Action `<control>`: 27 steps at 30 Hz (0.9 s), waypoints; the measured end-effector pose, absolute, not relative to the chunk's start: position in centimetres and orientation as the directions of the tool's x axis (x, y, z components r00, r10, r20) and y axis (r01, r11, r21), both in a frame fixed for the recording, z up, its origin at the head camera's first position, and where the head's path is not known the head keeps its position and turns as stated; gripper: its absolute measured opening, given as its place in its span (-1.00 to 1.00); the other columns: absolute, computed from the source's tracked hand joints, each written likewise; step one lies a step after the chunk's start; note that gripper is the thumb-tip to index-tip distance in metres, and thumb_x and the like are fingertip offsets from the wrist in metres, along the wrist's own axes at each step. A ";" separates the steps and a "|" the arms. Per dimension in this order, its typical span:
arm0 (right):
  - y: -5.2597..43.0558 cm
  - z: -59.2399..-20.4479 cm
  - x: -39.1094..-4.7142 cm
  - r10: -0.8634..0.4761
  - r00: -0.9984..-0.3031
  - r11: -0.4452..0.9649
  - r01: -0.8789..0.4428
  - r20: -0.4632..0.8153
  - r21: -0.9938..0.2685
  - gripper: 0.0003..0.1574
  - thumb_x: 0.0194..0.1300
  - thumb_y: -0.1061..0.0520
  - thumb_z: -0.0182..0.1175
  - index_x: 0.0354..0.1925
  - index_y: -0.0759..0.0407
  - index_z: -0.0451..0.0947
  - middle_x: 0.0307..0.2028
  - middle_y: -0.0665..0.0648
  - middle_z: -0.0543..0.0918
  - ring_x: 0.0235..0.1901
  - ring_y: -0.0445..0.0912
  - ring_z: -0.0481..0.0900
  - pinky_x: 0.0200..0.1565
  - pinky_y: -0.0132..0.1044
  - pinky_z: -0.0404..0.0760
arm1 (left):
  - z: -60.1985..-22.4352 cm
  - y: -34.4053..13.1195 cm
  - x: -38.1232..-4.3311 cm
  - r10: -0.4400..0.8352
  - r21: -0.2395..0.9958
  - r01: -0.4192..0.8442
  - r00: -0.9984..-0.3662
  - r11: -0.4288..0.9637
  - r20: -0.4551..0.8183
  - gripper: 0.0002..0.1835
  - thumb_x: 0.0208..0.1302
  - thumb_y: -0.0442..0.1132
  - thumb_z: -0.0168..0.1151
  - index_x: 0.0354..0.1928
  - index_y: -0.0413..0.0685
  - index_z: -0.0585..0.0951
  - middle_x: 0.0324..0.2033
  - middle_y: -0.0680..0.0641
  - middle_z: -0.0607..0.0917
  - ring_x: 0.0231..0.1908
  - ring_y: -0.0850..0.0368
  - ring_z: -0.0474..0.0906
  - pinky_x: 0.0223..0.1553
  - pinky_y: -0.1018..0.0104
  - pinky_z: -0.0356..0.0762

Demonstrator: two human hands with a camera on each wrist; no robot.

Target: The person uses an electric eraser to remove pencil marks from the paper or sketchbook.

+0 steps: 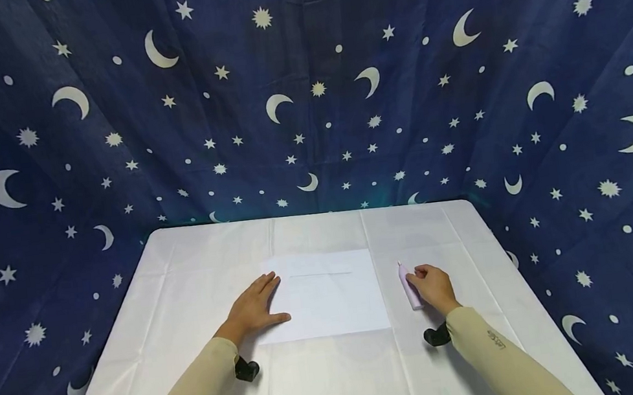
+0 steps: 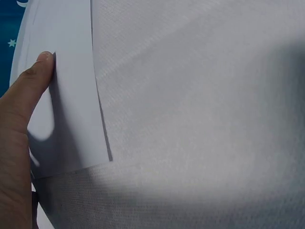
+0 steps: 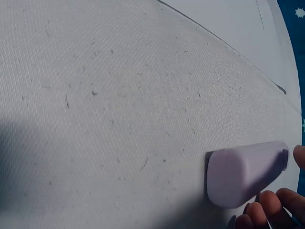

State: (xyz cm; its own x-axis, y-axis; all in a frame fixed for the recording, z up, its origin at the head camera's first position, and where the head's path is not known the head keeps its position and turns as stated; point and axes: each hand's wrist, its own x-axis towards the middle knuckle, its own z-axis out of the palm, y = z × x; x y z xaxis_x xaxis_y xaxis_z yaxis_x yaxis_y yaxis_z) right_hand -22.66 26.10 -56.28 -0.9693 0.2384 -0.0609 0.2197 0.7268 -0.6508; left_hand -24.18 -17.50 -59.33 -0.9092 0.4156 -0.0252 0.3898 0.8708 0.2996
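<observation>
A white paper sheet (image 1: 328, 300) with a thin dark line (image 1: 321, 274) across its upper part lies on the table. My left hand (image 1: 255, 305) rests on the sheet's left edge with fingers and thumb spread; its thumb (image 2: 40, 76) lies on the paper near a corner. Right of the sheet is a lavender, pen-shaped electric eraser (image 1: 409, 288) with a narrow tip pointing away. My right hand (image 1: 434, 285) is beside it. In the right wrist view, loosely bent fingers (image 3: 269, 202) are close along the eraser's side, and the thumb shows near its far end.
A white cloth covers the table (image 1: 326, 385), with small dark crumbs (image 3: 94, 93) scattered between sheet and eraser. Behind and on both sides hangs a dark blue curtain (image 1: 314, 126) with moons and stars. A black wrist mount (image 1: 247, 369) sits under the left sleeve.
</observation>
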 end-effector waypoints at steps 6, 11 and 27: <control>25.9 -56.7 -22.6 0.249 -0.965 0.718 0.242 -0.084 -0.653 -0.45 0.26 0.02 0.28 0.02 0.46 0.59 -0.22 0.29 0.70 -0.21 0.07 0.63 -0.15 -0.13 0.58 | -59.7 -17.6 -24.3 0.417 0.288 0.395 -0.909 0.872 -0.018 0.11 0.01 0.49 0.23 0.49 -0.05 0.25 0.50 -0.09 0.20 0.48 -0.11 0.10 0.42 -0.06 0.19; 25.8 -57.2 -22.8 0.247 -0.966 0.714 0.237 -0.080 -0.659 -0.47 0.22 0.03 0.31 -0.03 0.45 0.63 -0.30 0.24 0.70 -0.27 0.03 0.61 -0.27 -0.28 0.52 | -59.8 -17.4 -24.3 0.424 0.285 0.403 -0.906 0.870 -0.011 0.11 0.02 0.51 0.20 0.48 -0.05 0.26 0.50 -0.08 0.20 0.48 -0.10 0.10 0.43 -0.04 0.17; 25.3 -57.6 -22.9 0.223 -0.973 0.720 0.205 -0.059 -0.663 -0.52 0.11 0.11 0.39 -0.09 0.44 0.64 -0.37 0.17 0.66 -0.34 -0.02 0.57 -0.36 -0.34 0.46 | -59.8 -17.5 -24.5 0.398 0.274 0.375 -0.917 0.885 -0.030 0.10 0.06 0.51 0.15 0.50 -0.03 0.22 0.51 -0.07 0.18 0.50 -0.08 0.06 0.47 -0.01 0.10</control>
